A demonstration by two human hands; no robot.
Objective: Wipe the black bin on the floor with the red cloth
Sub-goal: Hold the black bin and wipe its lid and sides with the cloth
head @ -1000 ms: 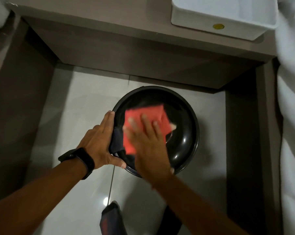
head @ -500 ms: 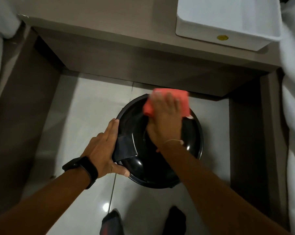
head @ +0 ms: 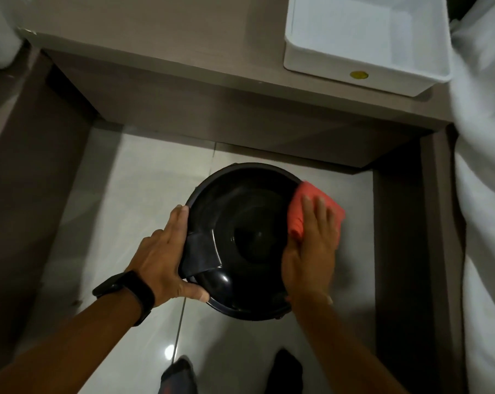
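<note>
The round black bin [head: 240, 223] stands on the pale tiled floor, seen from above, with a dark flap folded over its left rim. My left hand [head: 161, 257] grips that left rim, thumb at the near side and fingers along the outside. My right hand [head: 311, 251] lies flat on the red cloth [head: 300, 211] and presses it against the bin's right rim. Part of the cloth is hidden under my fingers.
A brown counter [head: 183, 46] overhangs the far side, with a white rectangular tray [head: 363, 72] on it. Dark brown panels [head: 21, 194] close in left and right. White fabric [head: 491, 194] hangs at the right. My feet [head: 181, 376] show at the bottom edge.
My right hand has swept the red cloth from the bin's middle to its far rim, then round to the right rim. My left hand has kept its hold on the left rim.
</note>
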